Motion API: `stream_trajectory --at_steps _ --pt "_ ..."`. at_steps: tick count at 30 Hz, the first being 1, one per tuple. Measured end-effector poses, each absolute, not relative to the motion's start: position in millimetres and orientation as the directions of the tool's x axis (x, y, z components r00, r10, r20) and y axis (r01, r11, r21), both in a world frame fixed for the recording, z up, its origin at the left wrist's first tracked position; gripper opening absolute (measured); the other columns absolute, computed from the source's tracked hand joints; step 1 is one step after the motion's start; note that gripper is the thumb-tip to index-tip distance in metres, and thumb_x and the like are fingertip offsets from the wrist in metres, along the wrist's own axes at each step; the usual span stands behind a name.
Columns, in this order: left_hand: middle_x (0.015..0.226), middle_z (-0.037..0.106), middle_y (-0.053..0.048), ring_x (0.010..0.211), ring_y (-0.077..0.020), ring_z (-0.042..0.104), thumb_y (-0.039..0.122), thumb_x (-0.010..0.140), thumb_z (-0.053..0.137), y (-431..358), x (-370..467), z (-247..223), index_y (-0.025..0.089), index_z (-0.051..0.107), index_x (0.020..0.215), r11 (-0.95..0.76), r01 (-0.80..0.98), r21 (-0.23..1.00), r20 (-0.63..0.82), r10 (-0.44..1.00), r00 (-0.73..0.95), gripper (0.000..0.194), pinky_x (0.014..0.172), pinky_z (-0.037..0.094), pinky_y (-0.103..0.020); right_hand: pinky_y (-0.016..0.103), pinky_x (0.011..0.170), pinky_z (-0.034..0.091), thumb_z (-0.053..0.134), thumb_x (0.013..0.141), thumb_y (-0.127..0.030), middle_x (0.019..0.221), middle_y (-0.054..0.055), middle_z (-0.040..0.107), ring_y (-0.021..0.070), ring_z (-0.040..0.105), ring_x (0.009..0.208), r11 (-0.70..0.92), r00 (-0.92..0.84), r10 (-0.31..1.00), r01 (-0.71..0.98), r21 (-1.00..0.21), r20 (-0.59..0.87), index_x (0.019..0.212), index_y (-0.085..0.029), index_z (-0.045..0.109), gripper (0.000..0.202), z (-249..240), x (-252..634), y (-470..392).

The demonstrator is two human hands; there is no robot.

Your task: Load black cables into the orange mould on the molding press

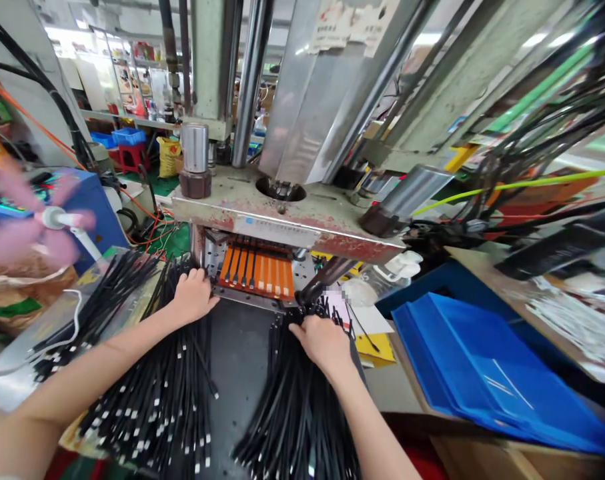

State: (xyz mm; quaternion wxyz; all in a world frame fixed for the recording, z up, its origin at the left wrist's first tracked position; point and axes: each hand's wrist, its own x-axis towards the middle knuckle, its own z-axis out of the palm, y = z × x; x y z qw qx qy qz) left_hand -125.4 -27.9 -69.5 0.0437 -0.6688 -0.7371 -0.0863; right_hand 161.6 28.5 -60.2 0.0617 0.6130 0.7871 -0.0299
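Observation:
My left hand [196, 295] rests at the top of the left bundle of black cables [157, 393]. Its fingers curl down and the thumb points right; whatever they close on is hidden. On the other side, my right hand [325, 341] bends its fingers round the upper ends of the right bundle of black cables [297, 407]. Between and beyond both hands, an orange mold plate [256, 268] sits inside the press, with several flat cable pieces laid side by side, black on its left part and pale on its right. Many cables end in small silvery or white connector tips.
The heavy press plate [282, 213] with its steel columns stands just above the mold. A pink fan [52, 217] is blurred at left. Blue plastic trays [482, 360] are stacked at right. A dark tabletop [235, 373] lies between the bundles. White cables [577, 320] lie far right.

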Motion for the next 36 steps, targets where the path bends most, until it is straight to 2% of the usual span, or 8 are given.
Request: stream_trajectory --at_steps 4,10,13,17,20,25,31,36 --pt "0.105 0.058 -0.021 0.107 -0.0337 0.049 0.024 0.083 0.05 -25 -128 -75 0.01 0.065 0.084 0.151 0.974 0.166 0.119 0.978 -0.172 0.021 0.088 0.039 -0.048 0.036 0.073 0.049 0.049 0.09 -0.033 0.089 0.018 0.072 0.0303 0.07 0.089 0.235 -0.235 0.957 0.972 -0.018 -0.171 0.086 -0.016 0.072 0.029 -67 160 27" --pt "0.079 0.063 -0.002 0.071 -0.0142 0.057 0.025 0.091 0.042 -25 -148 -56 0.018 0.053 0.088 -0.039 0.885 0.464 0.137 0.99 -0.028 0.014 0.069 0.045 -0.027 0.038 0.072 0.049 0.053 0.089 -0.035 0.091 0.022 0.071 0.0342 0.069 0.09 0.212 -0.208 0.97 0.977 0.023 -0.128 0.092 -0.011 0.07 0.031 -69 158 29" --pt "0.075 0.061 0.001 0.063 -0.0105 0.054 0.03 0.092 0.044 -38 -141 -35 0.019 0.047 0.09 -0.199 0.626 0.754 0.224 0.974 0.04 0.012 0.062 0.043 -0.022 0.035 0.07 0.047 0.051 0.09 -0.034 0.084 0.017 0.072 0.0313 0.069 0.086 0.135 -0.14 0.989 0.985 -0.11 -0.046 0.088 -0.016 0.069 0.026 -63 162 26" --pt "0.073 0.057 0.002 0.056 -0.0074 0.049 0.031 0.088 0.05 -42 -112 1 0.018 0.047 0.089 -0.257 0.339 0.905 0.239 0.966 0.094 0.013 0.054 0.041 -0.019 0.03 0.065 0.044 0.052 0.089 -0.035 0.069 0.006 0.068 0.0224 0.066 0.068 0.275 -0.2 0.958 0.842 -0.465 0.205 0.08 -0.02 0.063 0.021 -42 159 12" --pt "0.072 0.054 0.003 0.052 -0.006 0.047 0.031 0.084 0.055 -32 -84 23 0.016 0.054 0.093 -0.256 0.245 0.935 0.223 0.963 0.154 0.018 0.048 0.039 -0.017 0.024 0.057 0.041 0.052 0.088 -0.038 0.063 0.0 0.062 0.0148 0.057 0.055 0.446 -0.293 0.894 0.519 -0.729 0.339 0.077 -0.02 0.058 0.021 -23 144 -3" --pt "0.074 0.054 0.0 0.052 -0.0054 0.053 0.03 0.08 0.06 -15 -49 53 0.012 0.065 0.08 -0.318 0.16 0.935 0.256 0.913 0.318 0.019 0.048 0.043 -0.018 0.022 0.053 0.038 0.05 0.089 -0.034 0.062 -0.003 0.055 0.0108 0.048 0.052 0.471 -0.372 0.847 0.196 -0.86 0.38 0.077 -0.02 0.054 0.019 1 118 -16" --pt "0.056 0.059 0.0 0.045 -0.0076 0.054 0.03 0.073 0.073 7 -50 85 0.011 0.066 0.075 -0.313 0.096 0.945 0.275 0.917 0.289 0.02 0.045 0.046 -0.018 0.024 0.064 0.044 0.049 0.092 -0.029 0.075 0.0 0.062 0.0134 0.057 0.065 0.593 -0.558 0.728 0.221 -0.775 0.398 0.091 -0.02 0.06 0.013 -12 110 -22" --pt "0.068 0.061 0.0 0.05 -0.0074 0.055 0.031 0.076 0.072 22 -52 106 0.013 0.068 0.074 -0.637 0.238 0.733 0.648 0.761 0.039 0.019 0.049 0.047 -0.021 0.024 0.065 0.042 0.056 0.087 -0.026 0.073 0.001 0.064 0.0149 0.057 0.064 0.643 -0.572 0.718 0.33 -0.691 0.395 0.086 -0.019 0.063 0.011 -35 103 12"
